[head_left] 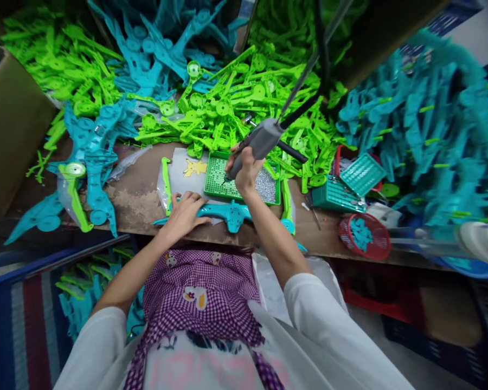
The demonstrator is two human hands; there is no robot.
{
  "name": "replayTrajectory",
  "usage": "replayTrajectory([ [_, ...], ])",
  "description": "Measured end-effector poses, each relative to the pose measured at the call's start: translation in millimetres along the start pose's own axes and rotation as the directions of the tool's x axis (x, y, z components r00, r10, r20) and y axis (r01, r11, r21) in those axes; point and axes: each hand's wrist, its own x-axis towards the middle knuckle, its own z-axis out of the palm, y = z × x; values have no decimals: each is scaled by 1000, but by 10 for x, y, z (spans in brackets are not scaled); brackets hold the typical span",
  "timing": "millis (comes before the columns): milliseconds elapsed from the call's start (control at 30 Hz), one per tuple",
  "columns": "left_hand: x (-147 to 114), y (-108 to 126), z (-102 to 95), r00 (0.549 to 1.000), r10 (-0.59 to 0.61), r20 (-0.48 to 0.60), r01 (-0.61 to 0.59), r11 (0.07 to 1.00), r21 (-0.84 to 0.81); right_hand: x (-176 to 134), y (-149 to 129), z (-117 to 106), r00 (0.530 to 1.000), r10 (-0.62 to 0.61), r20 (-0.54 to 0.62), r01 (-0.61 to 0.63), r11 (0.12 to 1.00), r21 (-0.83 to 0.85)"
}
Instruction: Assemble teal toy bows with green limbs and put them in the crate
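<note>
My right hand [248, 170] is wrapped round a grey electric screwdriver [260, 138]. Its tip points down into a green perforated tray [242, 199], whose right side holds many small silvery screws [265, 185]. My left hand [185, 212] lies over the left arm of a long blue plastic part [233, 216] at the table's front edge, fingers across it and thumb along its near side. A lime green piece [166, 187] stands up from the part's left end, and another lime green piece [287, 199] from its right end. My right forearm covers some of the blue part.
Heaps of lime green pieces [223, 108] and blue parts [154, 59] fill the back. Assembled blue parts [100, 162] lie at left. Teal baskets [337, 194] and a red basket [376, 252] stand at right. A cable runs up from the screwdriver.
</note>
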Motion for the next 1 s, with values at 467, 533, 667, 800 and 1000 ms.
replayTrajectory([
  [467,103,1,47,1000,-24,7,24,998,-49,-24,200,-41,1000,8,20,-7,999,-53],
  [533,101,0,49,1000,-22,0,22,998,-53,-22,172,-35,1000,11,18,-10,999,-43],
  [667,99,-11,51,999,-34,-12,34,998,-54,-40,-10,-54,1000,-11,-17,11,999,34],
  [800,95,-15,41,1000,-25,-10,24,997,-70,-197,-286,-94,998,-21,-55,27,994,102],
  [1000,137,-5,31,999,-6,-33,6,1000,3,-512,-446,-83,977,206,47,-211,966,150],
])
